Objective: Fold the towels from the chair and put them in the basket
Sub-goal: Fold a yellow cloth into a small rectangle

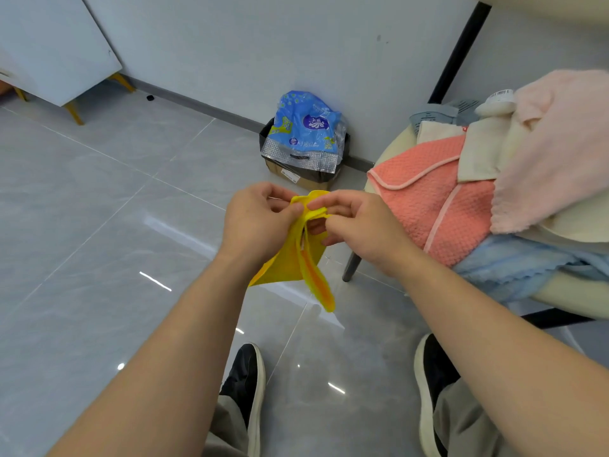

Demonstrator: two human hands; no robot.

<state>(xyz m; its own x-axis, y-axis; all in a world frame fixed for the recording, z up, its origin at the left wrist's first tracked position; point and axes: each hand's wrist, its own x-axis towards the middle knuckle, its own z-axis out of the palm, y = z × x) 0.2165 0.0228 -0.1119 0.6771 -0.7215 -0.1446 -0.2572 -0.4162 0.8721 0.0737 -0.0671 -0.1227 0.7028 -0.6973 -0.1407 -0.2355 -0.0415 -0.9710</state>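
Observation:
A small yellow towel (296, 258) hangs in the air above the floor, gathered at its top edge. My left hand (258, 222) pinches that edge from the left, and my right hand (356, 222) pinches it from the right, the fingertips almost touching. The cream chair (576, 298) at the right carries a heap of towels: a coral waffle one (435, 206), a pale pink one (560, 146), a cream one (484, 150) and a light blue one (514, 265). A grey basket (438, 115) shows partly behind the heap.
A cardboard box (303, 179) lined with a black bag holds a blue plastic package (306, 127) against the wall. A black table leg (458, 51) slants up at the right. A white cabinet (56, 51) stands far left. My two shoes (247, 384) are on the grey tiles.

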